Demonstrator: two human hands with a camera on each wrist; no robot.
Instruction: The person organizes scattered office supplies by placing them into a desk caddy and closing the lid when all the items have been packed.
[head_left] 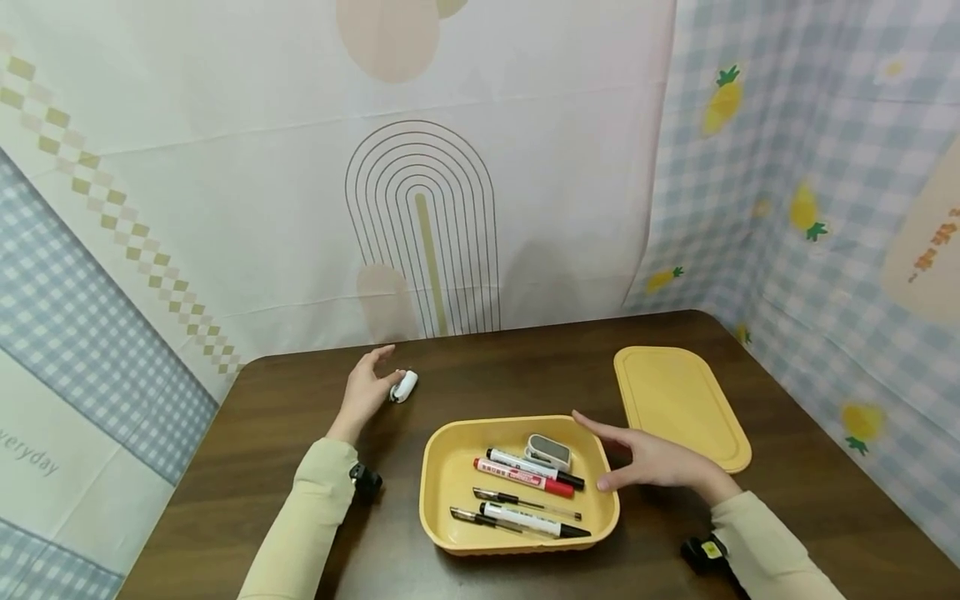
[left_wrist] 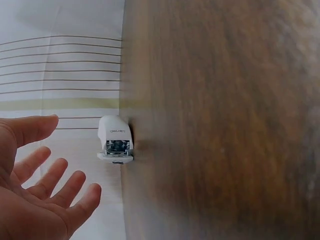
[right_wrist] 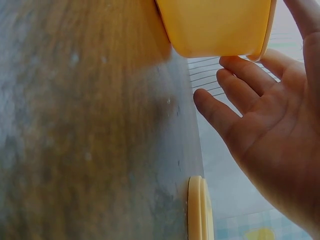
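My left hand [head_left: 365, 389] is beside a small white stapler [head_left: 404, 387] on the table, fingers spread and slightly bent. In the left wrist view the stapler [left_wrist: 116, 137] shows its metal end, with a gap between it and the fingers. My right hand [head_left: 651, 457] is at the right end of a yellow box [head_left: 427, 492], its thumb at the rim and its fingers loosely extended along the outside. Inside the box lie a red marker [head_left: 517, 476], black-capped white markers [head_left: 525, 519], black pens [head_left: 525, 502] and a white item with a grey top [head_left: 548, 451].
A flat yellow lid [head_left: 681, 404] lies on the brown wooden table [head_left: 300, 417], to the right behind the box. Behind the table hangs a pale printed cloth [head_left: 262, 208]. Checked cloth with pineapples [head_left: 802, 208] hangs on the right.
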